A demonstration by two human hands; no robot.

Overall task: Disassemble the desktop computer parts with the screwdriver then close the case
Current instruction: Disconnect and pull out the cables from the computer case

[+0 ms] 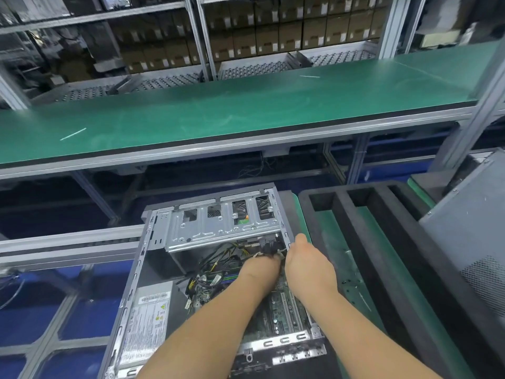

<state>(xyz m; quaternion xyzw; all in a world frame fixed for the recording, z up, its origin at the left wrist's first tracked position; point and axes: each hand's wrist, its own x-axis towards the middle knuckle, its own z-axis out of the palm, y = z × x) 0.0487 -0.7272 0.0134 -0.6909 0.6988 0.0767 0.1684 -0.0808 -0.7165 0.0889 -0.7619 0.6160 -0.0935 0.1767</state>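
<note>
Green-matted desk [246, 110] runs far across — stacked boxes [246, 36] behind. Near, the open computer case [153, 269] lies flat; left hand [261, 272] and right hand [308, 266] pinch cables [269, 254] inside.

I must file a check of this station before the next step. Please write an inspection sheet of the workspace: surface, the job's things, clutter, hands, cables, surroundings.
Surface: green mat under the case; a higher green bench behind it.
Job's things: open case lying on its side, drive cage at the far end, power supply at the near left, motherboard on the right. No screwdriver seen.
Clutter: black foam tray and a grey panel to the right.
Hands: left hand and right hand both reach in under the cage; fingers are hidden, so grip cannot be told.
Cables: loose bundle inside the case, at the fingertips.
Surroundings: shelves of cardboard boxes behind the bench.
</note>
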